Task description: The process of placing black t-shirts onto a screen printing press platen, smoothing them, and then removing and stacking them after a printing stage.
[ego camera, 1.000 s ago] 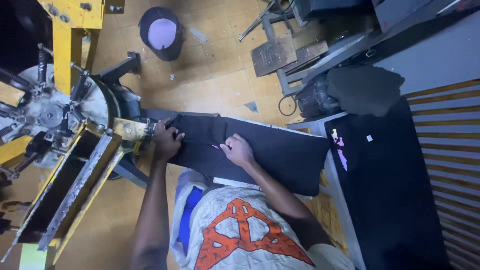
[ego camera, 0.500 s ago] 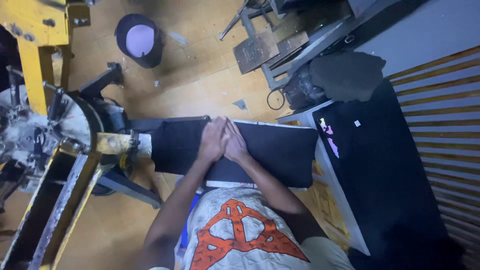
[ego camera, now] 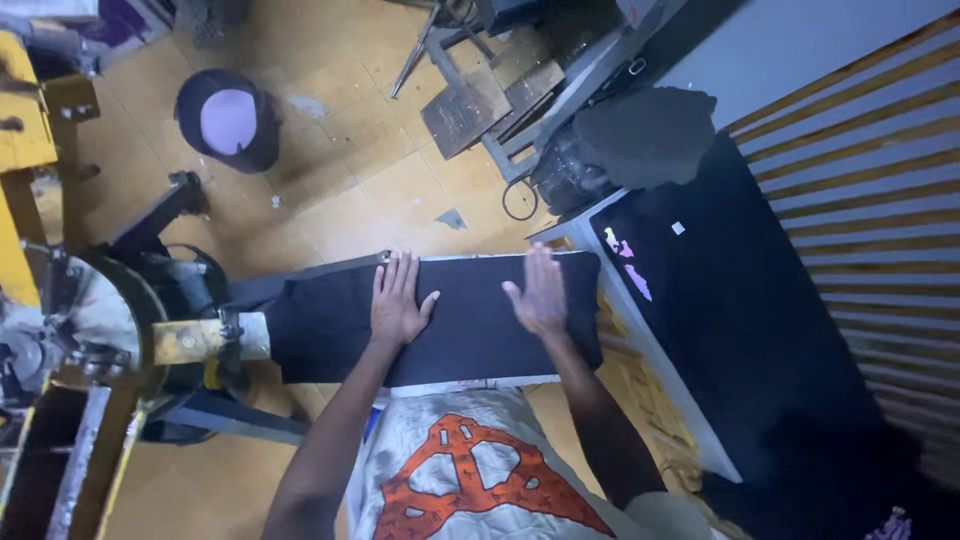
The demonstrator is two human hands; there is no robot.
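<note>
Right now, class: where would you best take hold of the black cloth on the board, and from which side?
Probably the right end of the black cloth, pinched from the right: it hangs past the board there, while both hands press the flat middle.

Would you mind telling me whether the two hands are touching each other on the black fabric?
Apart. The head view shows the left hand and the right hand both lying flat on the black fabric, with a clear stretch of fabric between them.
</note>
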